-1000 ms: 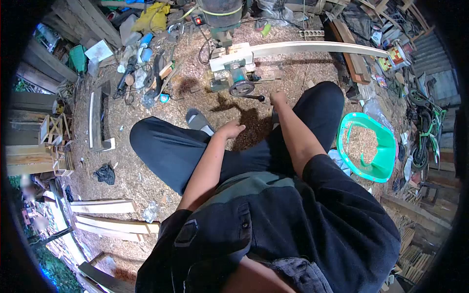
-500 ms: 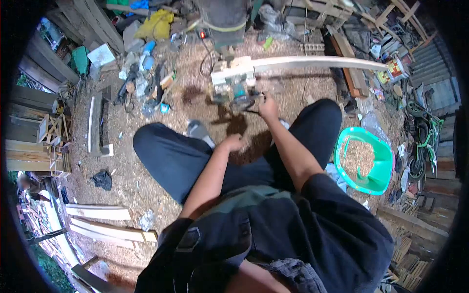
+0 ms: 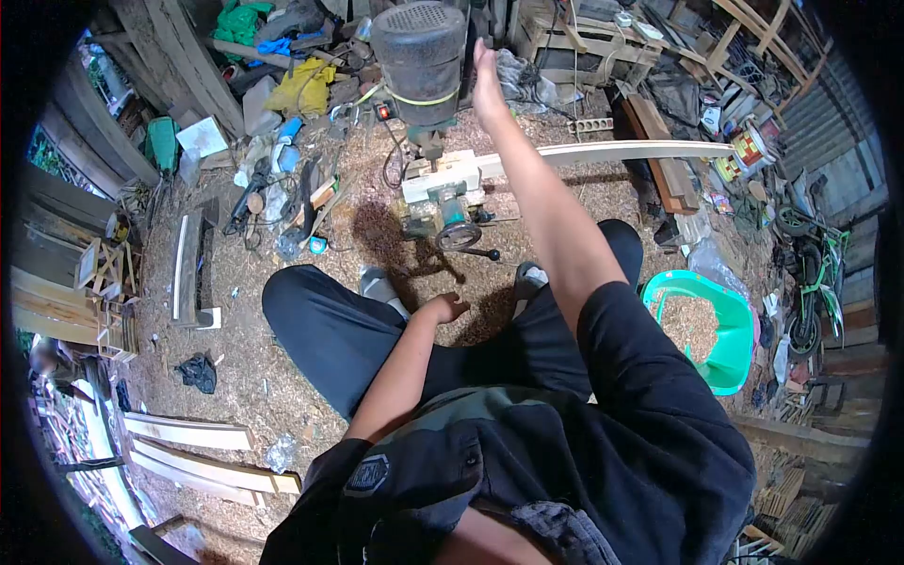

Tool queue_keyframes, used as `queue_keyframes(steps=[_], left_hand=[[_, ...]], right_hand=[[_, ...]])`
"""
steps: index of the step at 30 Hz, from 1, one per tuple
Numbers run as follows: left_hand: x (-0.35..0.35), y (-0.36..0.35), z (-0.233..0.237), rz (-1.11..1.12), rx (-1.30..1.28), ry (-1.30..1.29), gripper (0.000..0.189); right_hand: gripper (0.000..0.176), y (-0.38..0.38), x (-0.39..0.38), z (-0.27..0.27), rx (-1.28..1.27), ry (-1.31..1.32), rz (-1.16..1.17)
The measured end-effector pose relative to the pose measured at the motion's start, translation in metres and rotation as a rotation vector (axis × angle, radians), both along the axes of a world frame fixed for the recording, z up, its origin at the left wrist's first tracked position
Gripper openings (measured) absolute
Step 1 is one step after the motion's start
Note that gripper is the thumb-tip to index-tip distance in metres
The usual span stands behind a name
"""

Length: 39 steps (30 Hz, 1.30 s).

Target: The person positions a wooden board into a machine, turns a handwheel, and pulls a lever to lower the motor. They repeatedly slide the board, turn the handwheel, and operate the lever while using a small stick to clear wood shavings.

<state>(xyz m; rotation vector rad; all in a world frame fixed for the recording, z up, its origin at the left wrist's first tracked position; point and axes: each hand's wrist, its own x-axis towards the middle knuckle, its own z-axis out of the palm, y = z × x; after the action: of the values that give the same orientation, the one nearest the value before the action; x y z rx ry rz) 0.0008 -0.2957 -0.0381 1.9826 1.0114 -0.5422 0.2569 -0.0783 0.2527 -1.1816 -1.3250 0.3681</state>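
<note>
My right hand (image 3: 486,83) is raised beside the dark cylindrical motor (image 3: 419,71) of a floor-standing machine, its fingers stretched out. Resting low between my knees, my left hand (image 3: 443,308) holds nothing, and its fingers are loosely apart. Ahead of it are the machine's handwheel (image 3: 459,236) and a lever with a black knob (image 3: 493,254). A long pale wooden beam (image 3: 621,152) lies across the machine under its head and reaches far to the right. My right forearm passes over part of this beam.
A green tub (image 3: 730,330) of wood shavings sits by my right knee. Pale boards (image 3: 188,431) lie at lower left. A paint bucket (image 3: 750,151) stands at the beam's far end, with a small green motorbike (image 3: 817,282) farther right. Shavings cover the floor.
My right hand has left the area by the handwheel and risen to the motor's side. My left hand's fingers have loosened. The view has tilted up, showing more of the motor.
</note>
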Motion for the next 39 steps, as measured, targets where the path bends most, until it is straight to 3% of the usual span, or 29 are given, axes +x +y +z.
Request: queue_keyframes(steps=[5, 9, 11, 12, 16, 19, 20, 21, 22, 23, 24, 25, 26, 29, 31, 34, 35, 37, 39], left_hand=[[0.006, -0.005, 0.019, -0.036, -0.042, 0.084, 0.079], [0.016, -0.004, 0.012, -0.016, -0.007, -0.009, 0.080], [0.018, -0.005, 0.015, -0.037, -0.022, 0.041, 0.081], [0.018, -0.005, 0.003, -0.041, -0.013, 0.016, 0.080], [0.027, -0.004, 0.015, -0.064, -0.051, 0.087, 0.076], [0.027, -0.005, 0.022, -0.073, -0.019, 0.017, 0.079], [0.029, -0.006, 0.040, -0.058, -0.048, -0.002, 0.077], [0.031, -0.004, 0.051, -0.041, -0.077, -0.022, 0.075], [0.036, 0.004, 0.029, -0.121, -0.139, 0.111, 0.072], [0.034, 0.003, 0.017, -0.118, -0.145, 0.108, 0.072], [0.031, 0.001, 0.009, -0.057, -0.120, 0.011, 0.070], [0.028, -0.002, 0.003, 0.000, -0.097, -0.084, 0.069], [0.025, -0.004, 0.013, -0.011, -0.115, -0.092, 0.069], [0.030, -0.006, 0.002, -0.085, -0.142, -0.026, 0.071], [0.034, -0.012, 0.017, -0.075, -0.215, 0.016, 0.071], [0.039, -0.013, 0.048, -0.006, -0.172, 0.031, 0.074], [0.039, -0.013, 0.041, -0.004, -0.180, 0.030, 0.074], [0.039, -0.014, 0.038, -0.032, -0.174, 0.002, 0.075], [0.043, -0.012, 0.058, -0.010, -0.225, 0.019, 0.074]], right_hand=[[0.083, -0.003, 0.009, 0.007, -0.052, 0.025, 0.094], [0.089, -0.015, 0.008, 0.014, -0.111, 0.029, 0.086], [0.087, 0.001, 0.011, 0.009, -0.102, 0.127, 0.191], [0.084, -0.035, -0.013, 0.045, -0.170, 0.210, 0.214], [0.087, -0.009, 0.006, 0.030, -0.298, 0.344, 0.262], [0.092, -0.003, 0.019, -0.028, -0.283, 0.372, 0.268], [0.091, -0.018, 0.014, -0.048, -0.240, 0.419, 0.135], [0.088, -0.044, 0.010, -0.069, -0.325, 0.335, 0.003], [0.084, -0.072, 0.008, -0.094, -0.408, 0.248, -0.130], [0.070, -0.089, 0.007, -0.142, -0.475, 0.158, -0.277], [0.059, -0.102, 0.023, -0.211, -0.632, 0.093, -0.238], [0.054, -0.131, 0.024, -0.261, -0.710, -0.031, -0.348], [0.047, -0.173, 0.004, -0.229, -1.000, -0.035, -0.403], [0.039, -0.241, 0.011, -0.346, -1.392, -0.329, -0.303], [0.037, -0.251, 0.028, -0.446, -1.647, -0.684, 0.246], [0.036, -0.245, 0.018, -0.395, -1.676, -0.599, 0.315], [0.036, -0.246, 0.016, -0.396, -1.683, -0.601, 0.319], [0.036, -0.248, 0.018, -0.410, -1.447, -0.494, 0.007], [0.033, -0.244, 0.026, -0.418, -1.445, -0.495, 0.053]])
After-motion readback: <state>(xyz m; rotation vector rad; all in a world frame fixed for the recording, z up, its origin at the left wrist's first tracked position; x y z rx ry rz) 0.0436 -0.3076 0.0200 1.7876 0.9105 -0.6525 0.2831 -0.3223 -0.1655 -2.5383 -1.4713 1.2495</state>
